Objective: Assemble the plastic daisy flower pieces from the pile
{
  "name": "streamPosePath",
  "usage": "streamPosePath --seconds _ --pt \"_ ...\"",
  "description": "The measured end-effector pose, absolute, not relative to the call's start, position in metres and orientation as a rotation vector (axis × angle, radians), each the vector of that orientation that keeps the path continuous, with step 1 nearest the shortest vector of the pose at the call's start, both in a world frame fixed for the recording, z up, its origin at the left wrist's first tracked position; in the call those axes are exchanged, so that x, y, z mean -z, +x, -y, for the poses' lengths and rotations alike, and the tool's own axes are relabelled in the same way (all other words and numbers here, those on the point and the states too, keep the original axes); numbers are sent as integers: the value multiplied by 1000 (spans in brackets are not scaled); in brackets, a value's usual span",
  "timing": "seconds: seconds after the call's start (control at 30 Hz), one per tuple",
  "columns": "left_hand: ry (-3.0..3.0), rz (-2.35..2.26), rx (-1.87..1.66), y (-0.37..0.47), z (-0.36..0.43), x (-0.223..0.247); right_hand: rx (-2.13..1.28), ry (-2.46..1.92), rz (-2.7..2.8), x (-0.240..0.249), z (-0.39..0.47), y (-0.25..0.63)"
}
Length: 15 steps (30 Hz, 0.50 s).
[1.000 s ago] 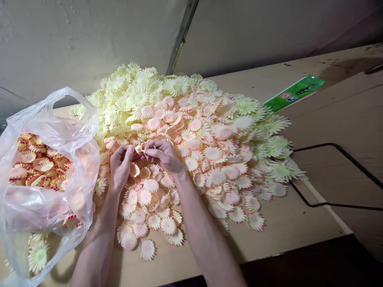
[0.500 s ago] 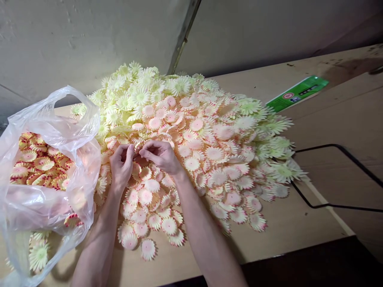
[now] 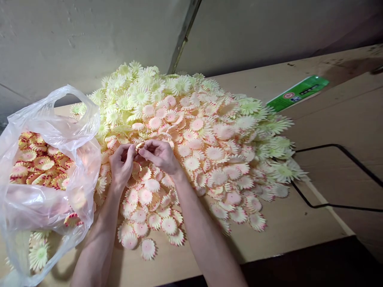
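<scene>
A small cream artificial flower piece (image 3: 139,146) shows between the fingertips of my two hands. My left hand (image 3: 121,165) is closed in a pinch at its left edge, thumb uppermost. From the other side, my right hand (image 3: 161,157) pinches it with thumb and bent fingers; the fingers partly hide it. Both hands are just above a broad heap of pale pink flower pieces (image 3: 169,226) with red-tipped petals. Behind and to the right, the heap turns to pale green, longer-petalled flower pieces (image 3: 179,85).
On the left stands an open translucent plastic bag (image 3: 44,203) holding red-edged flower pieces (image 3: 44,163). A green printed packet (image 3: 299,95) lies at the back right. A bent black metal frame (image 3: 359,161) reaches in from the right. Behind the wooden table (image 3: 287,235) rises a grey wall (image 3: 89,36).
The flower piece at my fingertips has come up into clearer view. My right fingers have shifted slightly; the arms, heap and bag stay practically where they were.
</scene>
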State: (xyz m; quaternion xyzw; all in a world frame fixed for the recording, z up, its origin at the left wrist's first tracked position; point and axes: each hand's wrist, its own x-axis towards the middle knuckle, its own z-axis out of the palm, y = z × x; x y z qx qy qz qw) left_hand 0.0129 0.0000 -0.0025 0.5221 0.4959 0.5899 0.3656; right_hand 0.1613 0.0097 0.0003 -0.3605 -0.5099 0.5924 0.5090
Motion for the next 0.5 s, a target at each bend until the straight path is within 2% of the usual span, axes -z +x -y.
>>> streamPosePath --seconds 0.5 --pt "1175 -1280 -1521 11 -2 6 -1447 -840 1296 -3 -13 165"
